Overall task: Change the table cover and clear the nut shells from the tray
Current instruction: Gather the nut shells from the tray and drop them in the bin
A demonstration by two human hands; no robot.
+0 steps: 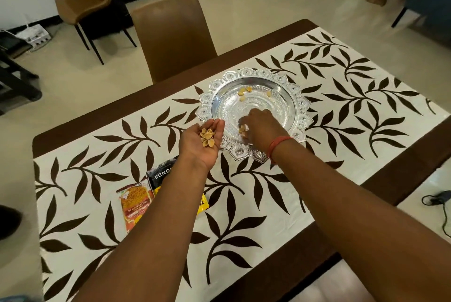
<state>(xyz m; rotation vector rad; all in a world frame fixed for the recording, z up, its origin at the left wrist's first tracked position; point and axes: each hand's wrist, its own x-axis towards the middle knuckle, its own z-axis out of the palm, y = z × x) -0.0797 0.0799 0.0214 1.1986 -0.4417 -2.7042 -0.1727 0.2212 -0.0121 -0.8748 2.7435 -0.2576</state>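
A: Tray (302, 118) look?
B: Round, silver, shiny, embossed floor, scalloped lacy rim. Sits on leaf-print table cover (341, 111), white with dark brown leaves, spread over dark brown counter (402, 170).

A: Nut shells?
B: Tan, curved halves. A few loose nut shells (245, 93) in tray beyond right hand; small heap of shells (207, 137) in left palm.

A: Left hand (200, 143) pose?
B: Palm up, cupped, fingers loosely curled round heap, hovering just left of tray rim. Grip half open, cradling the pile.

A: Right hand (260, 127)?
B: Palm down inside tray's near side, fingertips bunched, pinching a shell or two against tray floor. Grip nearly closed. Red thread band (278, 146) on wrist.

A: Anything else?
B: Snack packets (136, 204) under left forearm, glossy; orange one, black one, yellow bit partly hidden. Brown padded chair (170, 35) beyond left hand, tucked at counter's far edge.
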